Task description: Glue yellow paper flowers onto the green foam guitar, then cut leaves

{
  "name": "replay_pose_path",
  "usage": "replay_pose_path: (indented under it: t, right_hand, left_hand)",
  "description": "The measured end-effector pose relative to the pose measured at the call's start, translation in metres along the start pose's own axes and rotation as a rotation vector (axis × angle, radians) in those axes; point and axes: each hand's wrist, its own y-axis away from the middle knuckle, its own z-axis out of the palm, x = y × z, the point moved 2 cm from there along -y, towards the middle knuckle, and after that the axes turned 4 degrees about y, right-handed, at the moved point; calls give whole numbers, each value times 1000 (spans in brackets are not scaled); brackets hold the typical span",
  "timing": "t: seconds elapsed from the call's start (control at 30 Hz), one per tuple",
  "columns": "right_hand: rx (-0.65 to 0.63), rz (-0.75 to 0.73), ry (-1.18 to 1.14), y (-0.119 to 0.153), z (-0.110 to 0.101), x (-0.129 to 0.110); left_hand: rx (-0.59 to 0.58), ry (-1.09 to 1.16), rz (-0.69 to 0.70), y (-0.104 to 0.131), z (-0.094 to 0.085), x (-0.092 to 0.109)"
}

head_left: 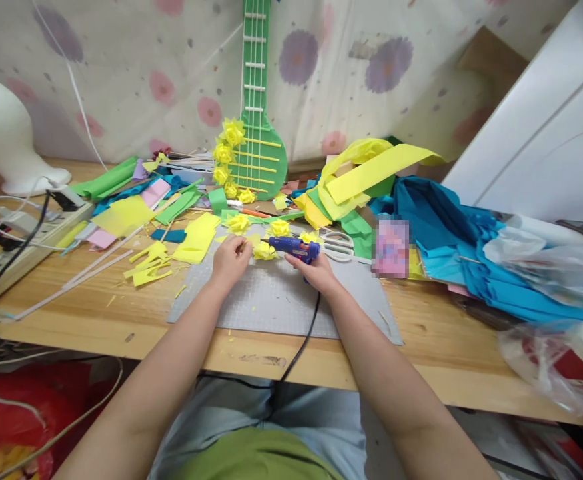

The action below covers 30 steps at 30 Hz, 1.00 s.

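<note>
My right hand [316, 270] is wrapped round a blue hot glue gun [296, 248], whose nozzle points left. My left hand [232, 261] is pinched closed just left of the nozzle; a bit of yellow shows by its fingertips, but what it holds is hidden. Around the gun, yellow paper flowers [280, 228] lie at the back of a grey cutting mat [276, 307]. White-handled scissors [338, 245] rest right of the gun. Behind, a green toy lute-like instrument [258, 160] stands upright against the wall cover, with yellow flowers along its left edge.
Yellow paper scraps [196, 240] and green strips litter the left side. A power strip [36, 247] with cables sits at far left, near a white mannequin head [6, 133]. Blue crepe paper [431, 213] and plastic bags crowd the right. The gun's black cord [307, 340] hangs over the front edge.
</note>
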Motion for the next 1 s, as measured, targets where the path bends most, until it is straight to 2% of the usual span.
replay_pose_path:
  t: [0.6,1.0]
  right_hand:
    - [33,19,14,0,-1,-3]
    - [32,-15,33,0,0,-1]
  left_hand:
    - [-76,-60,49,3,2,4]
    - [-68,-67,48,4,6,0]
